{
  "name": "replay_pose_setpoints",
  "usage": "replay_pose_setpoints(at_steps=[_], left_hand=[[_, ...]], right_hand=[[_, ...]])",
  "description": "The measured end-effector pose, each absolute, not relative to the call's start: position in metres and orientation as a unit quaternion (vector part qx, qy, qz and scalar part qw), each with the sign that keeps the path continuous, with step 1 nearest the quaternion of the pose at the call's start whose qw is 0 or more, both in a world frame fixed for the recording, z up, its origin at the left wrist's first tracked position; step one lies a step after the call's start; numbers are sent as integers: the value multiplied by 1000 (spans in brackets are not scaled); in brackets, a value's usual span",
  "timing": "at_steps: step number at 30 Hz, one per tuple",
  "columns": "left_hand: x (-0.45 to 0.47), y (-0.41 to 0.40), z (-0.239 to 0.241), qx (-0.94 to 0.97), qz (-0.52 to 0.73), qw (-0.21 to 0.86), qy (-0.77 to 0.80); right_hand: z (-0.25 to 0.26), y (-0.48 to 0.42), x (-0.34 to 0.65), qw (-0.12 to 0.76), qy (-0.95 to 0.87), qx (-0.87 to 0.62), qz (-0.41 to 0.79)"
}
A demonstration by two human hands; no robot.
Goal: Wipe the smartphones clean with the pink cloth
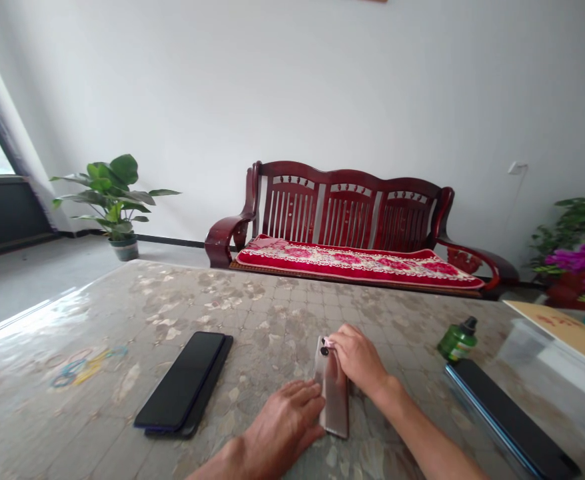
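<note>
A phone (333, 400) with a shiny pinkish-silver back lies face down on the patterned tablecloth. My left hand (290, 417) grips its left edge, with the fingers along its side. My right hand (360, 357) is closed in a pinch on a small pale pink piece, perhaps cloth or tissue (328, 343), at the camera lenses near the phone's top end. Most of that piece is hidden by my fingertips.
Left of my hands, dark phones (185, 380) lie stacked near loose rubber bands (80, 368). On the right are a green bottle (457, 340), more stacked phones (510, 413) and a clear plastic box (547, 360) under a tan board (562, 327). A wooden bench (347, 207) stands beyond.
</note>
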State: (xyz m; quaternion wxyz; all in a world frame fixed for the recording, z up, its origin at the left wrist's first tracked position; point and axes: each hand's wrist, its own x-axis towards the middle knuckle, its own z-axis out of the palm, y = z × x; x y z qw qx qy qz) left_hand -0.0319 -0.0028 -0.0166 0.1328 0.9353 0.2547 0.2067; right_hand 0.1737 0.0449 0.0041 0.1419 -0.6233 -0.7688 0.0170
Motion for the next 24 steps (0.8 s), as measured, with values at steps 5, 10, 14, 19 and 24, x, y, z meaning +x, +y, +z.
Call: replay_pose_setpoints(at_steps=[5,10,14,19,24], left_hand=[[-31,-1,-21,933,218,133,254],[-30,-2,-20,931,218,138,256],[-31,-2,-17,933,226,130,248],[-31,0,-22,932,244,125,236],[-30,1,-24,929,255,137,231]], right_hand=[[-2,25,172,176,-781,-599,13],[-5,0,173,185,-824,-534,42],[-2,17,180,188,-794,-577,26],[0,31,182,181,-769,-613,24],[-5,3,178,200,-811,-547,46]])
